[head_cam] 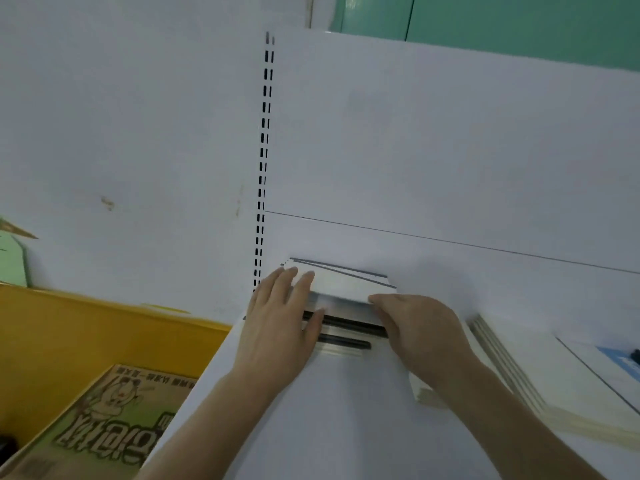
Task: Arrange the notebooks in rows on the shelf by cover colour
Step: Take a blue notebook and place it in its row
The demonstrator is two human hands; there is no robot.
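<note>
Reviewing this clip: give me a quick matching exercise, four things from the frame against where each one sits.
Things:
1. left hand
2. right hand
3. white notebook stack
4. cardboard box

Places:
A. lower left, beside the shelf
B. at the back of the shelf, between both hands
C. on the stack's right side
D. on the stack's left side

Pairs: 1-D, 2-C, 3-B, 4-A

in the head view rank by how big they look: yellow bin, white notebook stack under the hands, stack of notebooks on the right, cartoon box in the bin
1. yellow bin
2. cartoon box
3. stack of notebooks on the right, cut off by the frame edge, so unsure against the box
4. white notebook stack, partly covered by left hand and right hand
</note>
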